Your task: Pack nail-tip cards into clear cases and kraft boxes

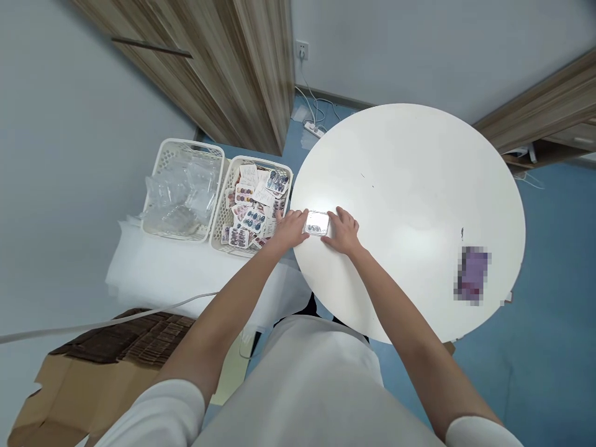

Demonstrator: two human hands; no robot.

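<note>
Off the table's (410, 186) left edge stand two white baskets, the near one (254, 208) full of nail cards, the far one (184, 189) holding clear bags; a purple thing (472, 273) lies well apart by the right edge. My left hand (289, 228) and right hand (343, 231) lie low, palms down, fingers close together, pinching the ends of a packet (317, 222). The packet is small, clear and glossy, flat at the table's left edge.
</note>
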